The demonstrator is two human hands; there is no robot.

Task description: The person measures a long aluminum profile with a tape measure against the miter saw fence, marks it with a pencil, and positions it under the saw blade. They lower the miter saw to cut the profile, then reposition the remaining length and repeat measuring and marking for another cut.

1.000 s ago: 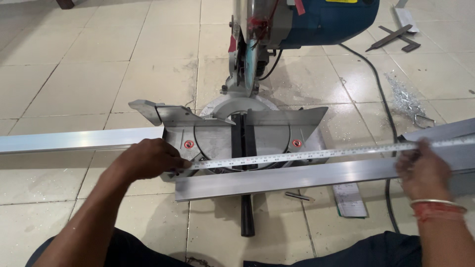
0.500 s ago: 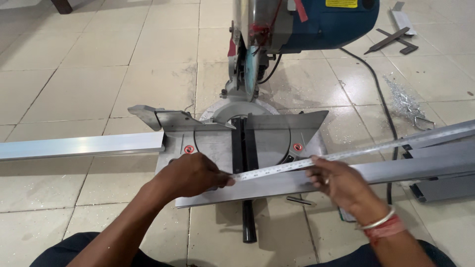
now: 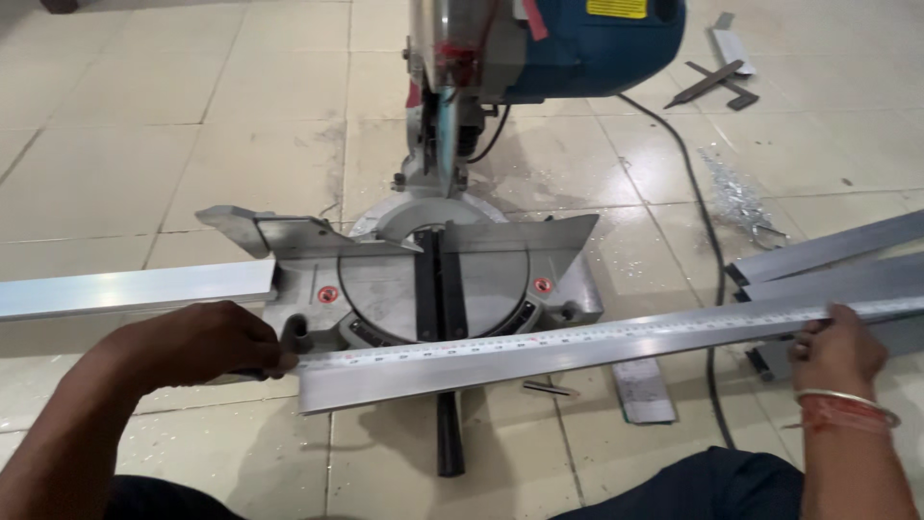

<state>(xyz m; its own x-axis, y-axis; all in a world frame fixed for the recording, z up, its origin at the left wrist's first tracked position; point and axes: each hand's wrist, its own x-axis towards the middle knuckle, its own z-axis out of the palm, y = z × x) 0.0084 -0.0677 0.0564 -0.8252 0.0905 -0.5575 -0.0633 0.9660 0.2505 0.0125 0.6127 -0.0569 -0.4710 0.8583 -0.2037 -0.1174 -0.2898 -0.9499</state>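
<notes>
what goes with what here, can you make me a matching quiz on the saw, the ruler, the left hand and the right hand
Things:
1 saw motor
2 ruler
3 left hand
4 right hand

Descriptions:
A wears a bangle at the wrist
B blue, at the top of the view
C lies along the metal bar
D at the near-left end of the bar

Pairs: 1-B, 2-C, 3-D, 4-A

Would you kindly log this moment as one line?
left hand: pins tape measure end | right hand: holds tape on aluminium profile | miter saw: behind profile

Both hands (image 3: 207, 342) (image 3: 835, 349) hold steel ruler (image 3: 577, 339) along aluminium bar (image 3: 500, 371).
</notes>
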